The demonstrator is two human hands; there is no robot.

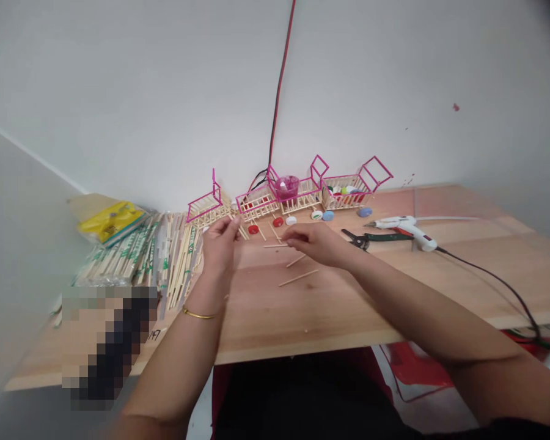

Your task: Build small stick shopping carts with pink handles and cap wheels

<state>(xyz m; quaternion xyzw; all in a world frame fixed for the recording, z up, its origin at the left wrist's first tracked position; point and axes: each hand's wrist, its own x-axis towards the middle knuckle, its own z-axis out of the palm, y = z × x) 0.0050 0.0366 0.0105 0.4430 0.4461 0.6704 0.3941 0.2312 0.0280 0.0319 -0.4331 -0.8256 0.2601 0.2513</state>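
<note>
My left hand (220, 244) is closed in a pinch, close to the leftmost miniature stick cart (206, 211); what its fingertips hold, if anything, is too small to make out. Over the table, my right hand (314, 241) pinches the end of a short thin wooden stick (273, 246). Two more loose sticks (299, 278) lie just in front of it. Beyond the hands, several small carts with magenta rims and handles stand in a row, among them the rightmost cart (346, 197) with bottle caps inside. Bottle caps such as a red one (253, 230) lie along the row.
A white glue gun (406, 226) with a black cord and dark-handled pliers (387, 237) lie at right. Packs of wooden sticks (128, 256) and a yellow bag (110, 221) cover the left side. A magenta cup (287, 186) stands among the carts, before the wall.
</note>
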